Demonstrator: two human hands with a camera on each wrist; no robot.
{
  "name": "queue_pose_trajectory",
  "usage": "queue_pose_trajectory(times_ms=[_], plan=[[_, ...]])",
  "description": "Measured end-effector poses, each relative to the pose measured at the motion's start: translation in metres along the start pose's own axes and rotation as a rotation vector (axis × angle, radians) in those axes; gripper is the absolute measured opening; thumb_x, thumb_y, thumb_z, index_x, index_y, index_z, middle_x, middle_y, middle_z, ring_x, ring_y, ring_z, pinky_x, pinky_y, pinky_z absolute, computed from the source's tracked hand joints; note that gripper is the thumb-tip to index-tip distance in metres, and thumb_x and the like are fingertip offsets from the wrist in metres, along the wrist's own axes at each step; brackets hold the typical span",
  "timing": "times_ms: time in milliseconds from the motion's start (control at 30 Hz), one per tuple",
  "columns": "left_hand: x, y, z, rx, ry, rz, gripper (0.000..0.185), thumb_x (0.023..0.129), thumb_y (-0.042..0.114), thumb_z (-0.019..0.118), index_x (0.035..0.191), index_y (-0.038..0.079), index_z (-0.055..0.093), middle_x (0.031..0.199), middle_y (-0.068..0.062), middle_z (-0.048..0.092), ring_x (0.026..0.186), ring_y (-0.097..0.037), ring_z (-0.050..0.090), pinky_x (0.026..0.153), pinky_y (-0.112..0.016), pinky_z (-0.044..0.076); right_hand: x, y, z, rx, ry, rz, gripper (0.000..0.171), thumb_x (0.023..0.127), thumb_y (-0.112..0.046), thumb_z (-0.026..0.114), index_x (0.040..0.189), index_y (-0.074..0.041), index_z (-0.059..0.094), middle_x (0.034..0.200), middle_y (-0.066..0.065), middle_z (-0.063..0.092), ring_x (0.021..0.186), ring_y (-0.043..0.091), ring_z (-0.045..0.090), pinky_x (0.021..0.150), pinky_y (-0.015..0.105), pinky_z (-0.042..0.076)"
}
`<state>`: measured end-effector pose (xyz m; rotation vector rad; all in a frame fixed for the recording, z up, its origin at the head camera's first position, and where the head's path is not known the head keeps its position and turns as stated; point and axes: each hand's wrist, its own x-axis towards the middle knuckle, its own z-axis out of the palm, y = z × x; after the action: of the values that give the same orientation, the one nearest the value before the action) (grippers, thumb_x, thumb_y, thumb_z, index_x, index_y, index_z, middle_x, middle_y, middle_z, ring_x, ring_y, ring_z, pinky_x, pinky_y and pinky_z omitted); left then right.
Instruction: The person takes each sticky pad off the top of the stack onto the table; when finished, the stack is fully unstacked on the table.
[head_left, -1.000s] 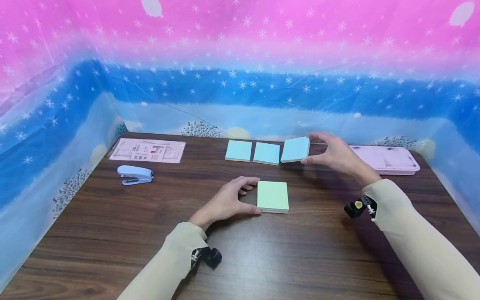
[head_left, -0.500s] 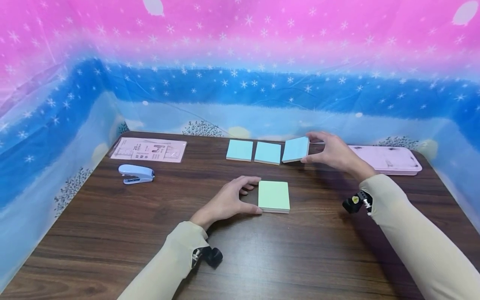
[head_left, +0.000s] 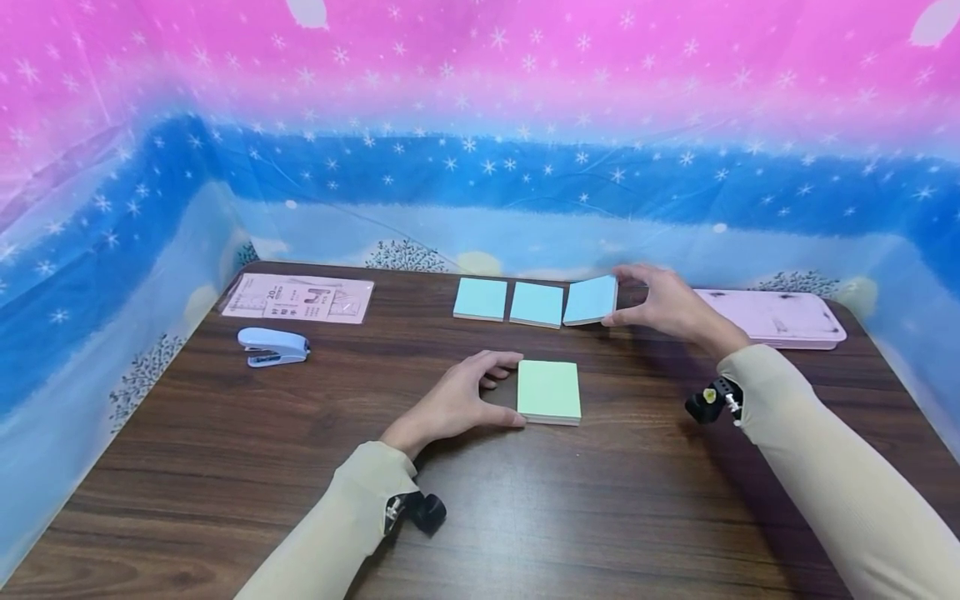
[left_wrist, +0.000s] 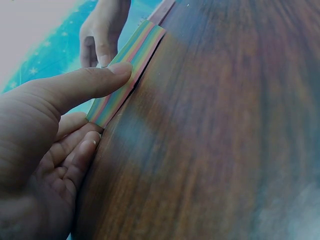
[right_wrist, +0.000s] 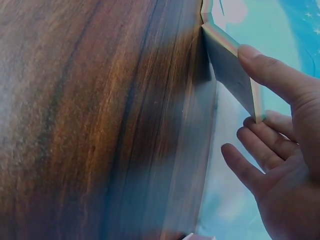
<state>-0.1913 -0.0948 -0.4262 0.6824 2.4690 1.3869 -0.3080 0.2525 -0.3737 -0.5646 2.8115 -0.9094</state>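
We judge the placing step under way: our right hand (head_left: 667, 304) pinches a tilted square blue sticky-note pad (head_left: 590, 300) just right of two flat blue pads (head_left: 508, 302), needing gentle lowering, while our left hand (head_left: 457, 400) grips the green sticky-note pad (head_left: 549, 390) nearer us.

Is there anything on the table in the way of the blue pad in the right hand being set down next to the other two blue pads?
Nothing visible. The right hand holds the tilted blue pad directly beside the two flat blue pads; only bare table lies beneath.
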Motion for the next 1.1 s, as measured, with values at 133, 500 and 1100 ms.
queue_pose_trajectory(times_ms=[133,500,1100], plan=[[0.0,0.001,0.0,-0.001,-0.001,-0.001,0.083,0.083,0.022,0.094,0.155,0.011,0.055,0.143,-0.002,0.059,0.127,-0.021,0.057,0.109,-0.037,0.048,0.001,0.001,-0.001,0.012,-0.027,0.012,0.094,0.086,-0.043,0.091,0.159,-0.005,0.046,0.16,0.019,0.045,0.147,0.043,0.039,0.119,0.066,0.031],[-0.001,0.001,0.0,-0.004,0.005,0.0,0.083,0.083,0.022,0.094,0.155,0.011,0.055,0.143,-0.002,0.059,0.127,-0.021,0.057,0.108,-0.037,0.049,0.004,0.006,0.001,0.037,-0.095,0.004,0.089,0.089,-0.027,0.089,0.161,-0.005,0.042,0.166,0.022,0.037,0.153,0.047,0.029,0.12,0.07,0.027],[-0.002,0.002,-0.001,-0.013,0.006,0.005,0.082,0.084,0.023,0.093,0.155,0.012,0.054,0.143,-0.003,0.059,0.127,-0.022,0.057,0.108,-0.039,0.049,0.002,0.016,0.009,0.007,-0.114,0.019,0.088,0.092,-0.025,0.086,0.16,0.005,0.038,0.16,0.03,0.041,0.147,0.051,0.037,0.119,0.064,0.032]])
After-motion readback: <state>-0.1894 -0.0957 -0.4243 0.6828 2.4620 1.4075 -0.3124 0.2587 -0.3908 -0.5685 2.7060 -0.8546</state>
